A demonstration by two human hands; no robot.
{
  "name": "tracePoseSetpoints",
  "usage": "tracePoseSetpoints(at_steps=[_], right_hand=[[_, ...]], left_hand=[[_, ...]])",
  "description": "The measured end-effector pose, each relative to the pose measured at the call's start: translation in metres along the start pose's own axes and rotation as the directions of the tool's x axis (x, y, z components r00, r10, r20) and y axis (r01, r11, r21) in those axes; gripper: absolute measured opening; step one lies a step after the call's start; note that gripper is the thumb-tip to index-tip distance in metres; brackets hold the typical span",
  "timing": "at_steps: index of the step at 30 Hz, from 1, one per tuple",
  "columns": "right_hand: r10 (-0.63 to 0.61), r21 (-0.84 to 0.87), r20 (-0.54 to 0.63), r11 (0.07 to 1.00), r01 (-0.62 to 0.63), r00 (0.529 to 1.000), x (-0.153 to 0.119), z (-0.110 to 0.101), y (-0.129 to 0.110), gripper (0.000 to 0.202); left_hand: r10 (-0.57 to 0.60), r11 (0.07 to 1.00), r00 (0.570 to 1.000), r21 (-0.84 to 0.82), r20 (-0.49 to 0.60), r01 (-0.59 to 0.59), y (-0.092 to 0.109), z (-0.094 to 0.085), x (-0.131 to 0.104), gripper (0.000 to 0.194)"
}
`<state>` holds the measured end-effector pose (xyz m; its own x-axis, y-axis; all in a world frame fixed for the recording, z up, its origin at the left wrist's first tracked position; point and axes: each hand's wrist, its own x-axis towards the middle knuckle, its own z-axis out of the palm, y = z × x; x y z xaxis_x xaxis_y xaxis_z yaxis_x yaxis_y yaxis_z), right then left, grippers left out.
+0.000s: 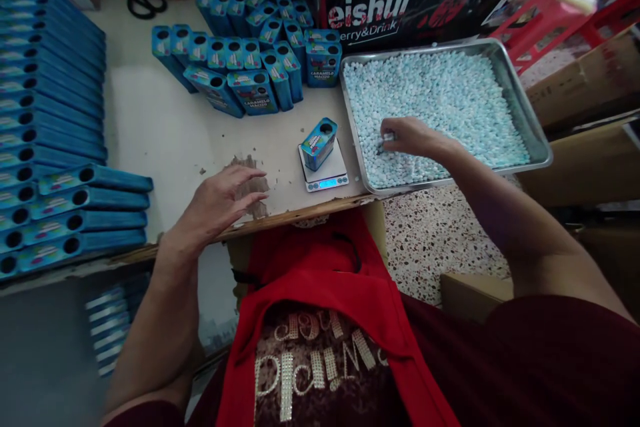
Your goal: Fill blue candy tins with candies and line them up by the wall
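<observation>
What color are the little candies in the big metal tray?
Pale blue and white candies, seen best in the head view.

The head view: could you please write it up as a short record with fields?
Left hand: open at the table's near edge, nothing visible in it
Right hand: fingers curled at the pale blue pellets; anything gripped is unclear
Metal tray: holds the pellets
Scale: display lit, one blue container on it
Other blue containers: stacked at left, clustered farther back
Carton: behind the tray, blue packs inside
</observation>
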<state>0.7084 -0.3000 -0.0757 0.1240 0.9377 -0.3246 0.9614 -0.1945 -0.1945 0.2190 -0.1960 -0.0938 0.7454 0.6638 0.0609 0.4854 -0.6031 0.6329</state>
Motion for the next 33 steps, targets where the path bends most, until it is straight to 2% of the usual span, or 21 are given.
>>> tracePoseSetpoints(at_steps=[2, 3, 6, 8, 10, 12, 14, 16, 18, 20, 22, 23, 24, 25, 27, 28, 30, 33], right_hand=[[0.129, 0.252, 0.001, 0.96, -0.125, 0.992, 0.002, -0.006, 0.01, 0.013], [0.204, 0.396, 0.021, 0.897, -0.195, 0.979, 0.002, -0.008, 0.015, 0.013], [0.332, 0.729, 0.133, 0.606, -0.319, 0.934, -0.002, -0.01, 0.023, 0.019], [0.358, 0.849, 0.172, 0.418, -0.322, 0.918, -0.005, -0.009, 0.023, 0.024], [0.373, 0.922, 0.173, 0.264, -0.283, 0.911, -0.008, -0.007, 0.02, 0.024], [0.367, 0.952, 0.156, 0.192, -0.239, 0.917, -0.01, -0.003, 0.016, 0.022], [0.336, 0.948, 0.098, 0.256, -0.191, 0.937, -0.011, 0.001, 0.013, 0.022], [0.285, 0.892, -0.035, 0.441, -0.098, 0.958, -0.013, 0.004, 0.012, 0.019], [0.202, 0.752, -0.194, 0.659, 0.013, 0.96, -0.014, 0.005, 0.011, 0.015], [0.132, 0.595, -0.318, 0.798, 0.09, 0.939, -0.015, 0.006, 0.01, 0.017], [0.145, 0.57, -0.4, 0.812, 0.122, 0.905, -0.012, 0.008, 0.004, 0.019], [0.186, 0.633, -0.413, 0.762, 0.134, 0.891, -0.01, 0.01, -0.001, 0.016], [0.237, 0.73, -0.393, 0.668, 0.145, 0.888, -0.006, 0.012, -0.008, 0.011], [0.283, 0.833, -0.342, 0.534, 0.148, 0.896, 0.0, 0.014, -0.015, 0.011], [0.323, 0.967, -0.184, 0.227, 0.113, 0.928, 0.014, 0.018, -0.032, 0.029], [0.321, 0.992, -0.104, 0.098, 0.076, 0.941, 0.022, 0.019, -0.04, 0.039], [0.291, 0.995, 0.034, -0.102, -0.004, 0.956, 0.038, 0.018, -0.052, 0.054], [0.208, 0.936, 0.168, -0.34, -0.09, 0.964, 0.053, 0.012, -0.055, 0.063]], left_hand=[[-0.044, 0.999, 0.999, 0.016, 0.015, 0.044, -0.002, -0.001, -0.005, 0.053], [-0.065, 0.998, 0.998, 0.016, 0.012, 0.065, -0.004, -0.001, -0.007, 0.053], [-0.101, 0.995, 0.994, -0.03, -0.044, 0.1, -0.005, 0.005, -0.006, 0.051], [-0.125, 0.991, 0.986, -0.07, -0.111, 0.118, -0.003, 0.014, 0.001, 0.054], [-0.15, 0.986, 0.967, -0.104, -0.205, 0.131, 0.001, 0.03, 0.013, 0.068], [-0.157, 0.982, 0.939, -0.146, -0.306, 0.116, 0.009, 0.052, 0.029, 0.087], [-0.159, 0.974, 0.912, -0.209, -0.379, 0.083, 0.019, 0.08, 0.045, 0.098], [-0.184, 0.955, 0.89, -0.289, -0.416, 0.062, 0.028, 0.11, 0.061, 0.095], [-0.221, 0.928, 0.872, -0.368, -0.438, 0.05, 0.035, 0.136, 0.074, 0.081], [-0.227, 0.91, 0.857, -0.413, -0.463, 0.018, 0.038, 0.15, 0.087, 0.062], [-0.161, 0.926, 0.849, -0.375, -0.504, -0.047, 0.039, 0.15, 0.102, 0.046], [-0.094, 0.947, 0.851, -0.31, -0.517, -0.084, 0.039, 0.145, 0.11, 0.042], [-0.009, 0.967, 0.858, -0.222, -0.513, -0.123, 0.04, 0.136, 0.121, 0.04], [0.087, 0.979, 0.867, -0.12, -0.491, -0.166, 0.043, 0.125, 0.132, 0.038], [0.277, 0.96, 0.872, 0.069, -0.404, -0.273, 0.053, 0.099, 0.159, 0.034], [0.363, 0.932, 0.86, 0.139, -0.358, -0.335, 0.061, 0.086, 0.172, 0.033], [0.502, 0.861, 0.818, 0.246, -0.28, -0.445, 0.081, 0.064, 0.199, 0.034], [0.621, 0.763, 0.766, 0.351, -0.166, -0.543, 0.108, 0.049, 0.232, 0.036]])
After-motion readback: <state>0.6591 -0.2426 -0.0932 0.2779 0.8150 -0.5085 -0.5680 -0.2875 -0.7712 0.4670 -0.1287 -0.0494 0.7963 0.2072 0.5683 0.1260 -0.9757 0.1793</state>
